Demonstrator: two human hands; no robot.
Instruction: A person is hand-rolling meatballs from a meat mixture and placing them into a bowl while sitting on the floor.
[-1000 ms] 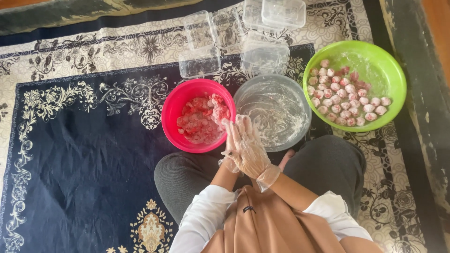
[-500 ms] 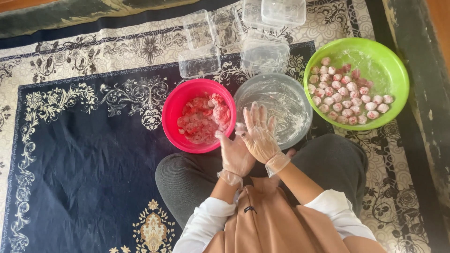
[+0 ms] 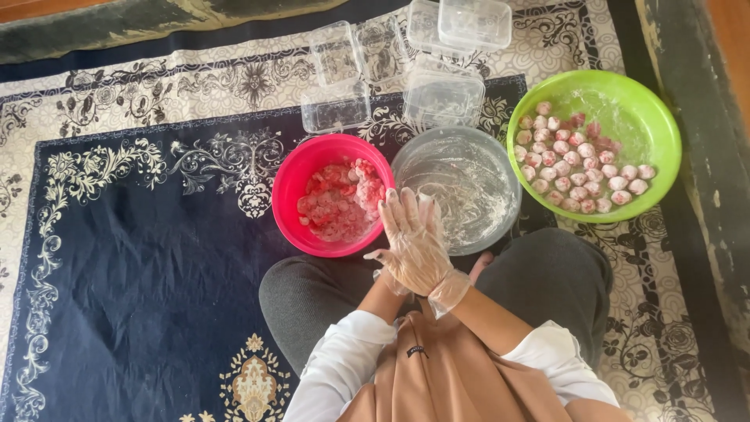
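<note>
While we sit on the dark rug [image 3: 141, 258], our gloved right hand [image 3: 414, 242] lies flat, fingers straight, over our left hand [image 3: 388, 280], which is mostly hidden, so we cannot tell its state. Both hover at centre frame between the pink bowl [image 3: 293, 191] of red pieces and the floured steel bowl [image 3: 461, 184]. At upper right sits a green bowl [image 3: 648, 117] of coated balls.

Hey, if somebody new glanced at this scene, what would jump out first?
Probably the three bowls on the dark patterned rug: a pink bowl of reddish mixture, a floury clear bowl beside it, and a green bowl of floured balls at the right. In front, the gloved hands are pressed together.
</note>
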